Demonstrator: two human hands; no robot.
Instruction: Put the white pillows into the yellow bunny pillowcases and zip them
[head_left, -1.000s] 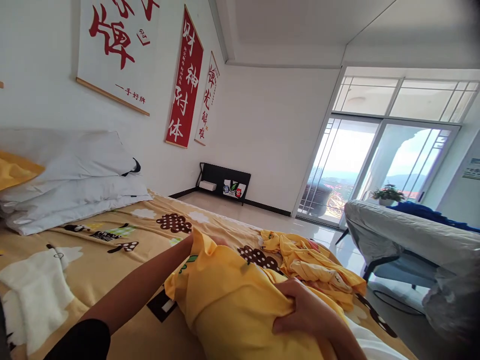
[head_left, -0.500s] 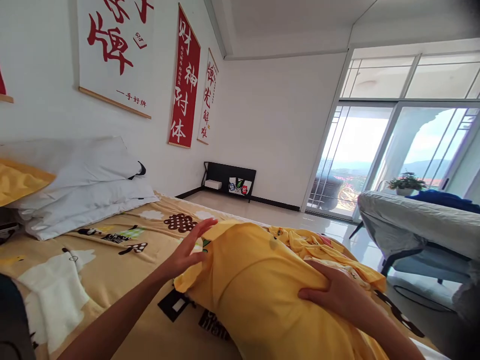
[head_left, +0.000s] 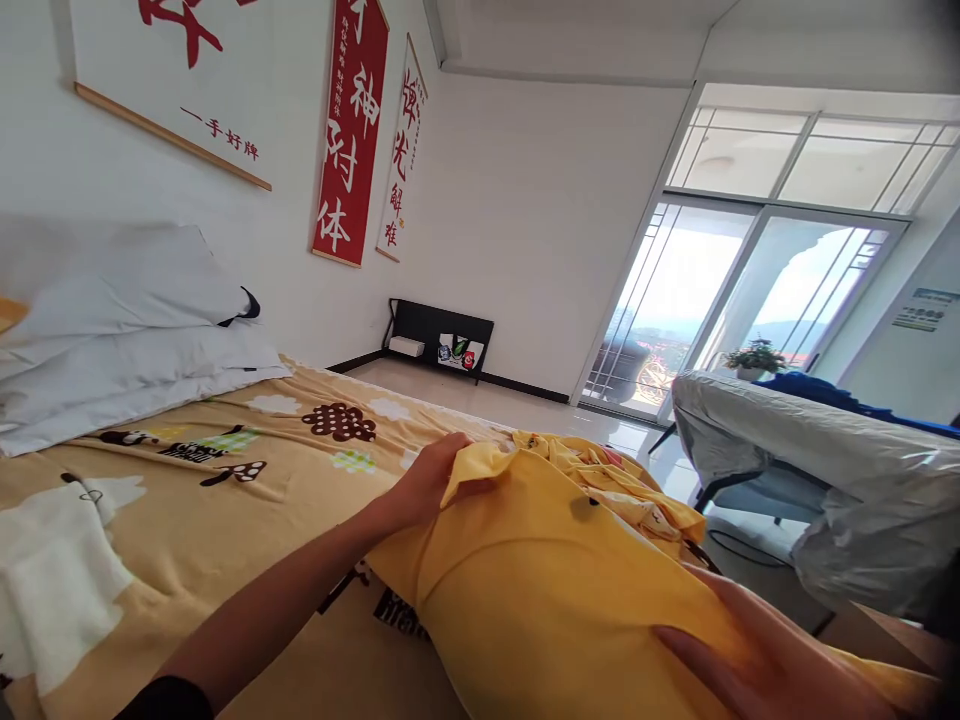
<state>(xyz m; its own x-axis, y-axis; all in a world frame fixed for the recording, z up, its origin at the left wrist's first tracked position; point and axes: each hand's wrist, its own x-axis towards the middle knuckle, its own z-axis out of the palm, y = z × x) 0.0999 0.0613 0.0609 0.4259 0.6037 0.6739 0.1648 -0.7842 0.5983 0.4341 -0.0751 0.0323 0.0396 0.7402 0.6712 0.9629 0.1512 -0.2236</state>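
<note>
A plump yellow pillow [head_left: 547, 570] lies at a slant in front of me on the bed. At its far left corner, my left hand [head_left: 435, 480] is closed on the fabric, with the fingertips partly hidden by a raised flap. My right hand [head_left: 735, 640] grips the right side of the pillow, thumb on top and fingers out of sight along the edge. Past the pillow lies a crumpled yellow printed cloth [head_left: 600, 475], touching its far side.
A tan patterned sheet [head_left: 262, 520] covers the bed. White pillows [head_left: 135, 330] are stacked at the left by the wall. To the right stands a plastic-covered table [head_left: 795, 430] with a potted plant [head_left: 754, 357] and a chair [head_left: 780, 490]. A low black shelf [head_left: 435, 325] stands by the far wall.
My left hand was open beside the corner with fingers stretched out; now it has closed on the fabric. My right hand has moved nearer along the pillow's side. The view has turned right.
</note>
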